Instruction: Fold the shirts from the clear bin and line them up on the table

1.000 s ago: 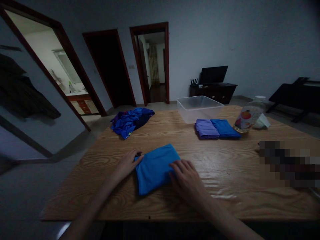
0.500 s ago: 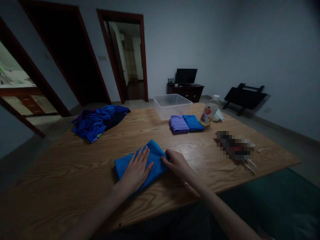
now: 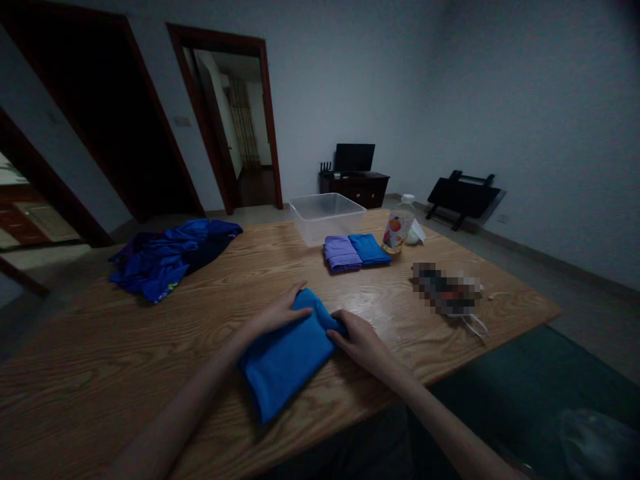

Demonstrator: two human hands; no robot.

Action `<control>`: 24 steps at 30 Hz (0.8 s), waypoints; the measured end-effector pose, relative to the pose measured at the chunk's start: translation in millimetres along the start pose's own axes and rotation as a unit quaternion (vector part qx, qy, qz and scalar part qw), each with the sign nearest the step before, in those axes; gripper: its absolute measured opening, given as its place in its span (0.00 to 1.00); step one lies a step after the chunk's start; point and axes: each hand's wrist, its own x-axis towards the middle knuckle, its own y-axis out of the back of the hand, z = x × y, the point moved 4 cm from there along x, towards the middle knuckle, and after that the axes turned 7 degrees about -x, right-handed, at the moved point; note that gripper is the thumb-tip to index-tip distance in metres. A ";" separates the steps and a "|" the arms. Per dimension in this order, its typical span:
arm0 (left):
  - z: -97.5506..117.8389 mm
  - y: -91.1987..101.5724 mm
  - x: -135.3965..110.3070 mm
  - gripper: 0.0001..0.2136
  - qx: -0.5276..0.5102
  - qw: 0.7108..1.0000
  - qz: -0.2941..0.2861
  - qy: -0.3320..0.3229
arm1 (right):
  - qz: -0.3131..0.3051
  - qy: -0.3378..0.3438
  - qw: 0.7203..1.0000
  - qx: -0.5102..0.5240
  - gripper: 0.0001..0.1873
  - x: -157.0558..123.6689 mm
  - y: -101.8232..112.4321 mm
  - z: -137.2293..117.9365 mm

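A folded blue cloth garment [image 3: 295, 353] lies at a slant on the wooden table in front of me. My left hand [image 3: 277, 313] rests along its far left edge, fingers stretched out and thumb apart on top of the fabric. At the right end, my right hand [image 3: 357, 340] pinches the garment's edge between thumb and curled fingers. Beyond them sit a folded purple garment [image 3: 342, 254] and a folded blue garment [image 3: 369, 249], side by side. A crumpled pile of dark blue clothing [image 3: 173, 257] lies at the far left.
A clear plastic bin [image 3: 327, 217] stands at the table's far edge. To its right are a labelled bottle [image 3: 399, 227] and a white crumpled item [image 3: 416, 232]. A blurred-out object [image 3: 445, 288] with a white cord lies on the right of the wooden table [image 3: 200, 347].
My left hand has slid from flat on the garment to its far left edge. The garment's near left corner now shows uncovered. My right hand keeps its pinch. The view has shifted right.
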 end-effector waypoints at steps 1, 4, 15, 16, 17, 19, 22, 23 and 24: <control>-6.5 4.8 7.6 0.40 -0.032 0.999 -0.001 0.015 | 0.002 0.015 1.000 0.018 0.12 4.4 0.6 -0.6; -23.0 15.4 21.7 0.39 -0.090 0.993 -0.038 0.071 | 0.024 0.052 0.996 0.063 0.11 25.7 10.4 7.2; -24.0 34.8 47.5 0.34 -0.251 0.964 0.085 0.033 | 0.058 0.036 0.992 0.103 0.23 165.2 16.9 65.1; -25.0 35.8 49.5 0.34 -0.242 0.965 0.093 0.035 | 0.046 0.039 0.993 0.099 0.24 170.8 14.9 66.4; -25.0 37.5 50.3 0.33 -0.232 0.967 0.103 0.037 | 0.034 0.044 0.994 0.096 0.25 174.2 14.4 66.4; -18.5 43.8 46.5 0.29 -0.196 0.971 0.135 0.029 | 0.010 0.059 0.994 0.091 0.25 174.5 19.1 61.8; 12.4 52.3 23.9 0.19 -0.065 0.983 0.169 -0.040 | -0.016 0.099 0.991 0.087 0.19 156.3 40.3 43.8; 26.2 51.5 12.0 0.15 -0.011 0.984 0.163 -0.073 | -0.023 0.114 0.989 0.086 0.17 144.6 49.1 36.2; 39.6 47.9 -1.5 0.12 0.042 0.983 0.145 -0.104 | -0.028 0.131 0.988 0.080 0.14 130.3 57.5 28.6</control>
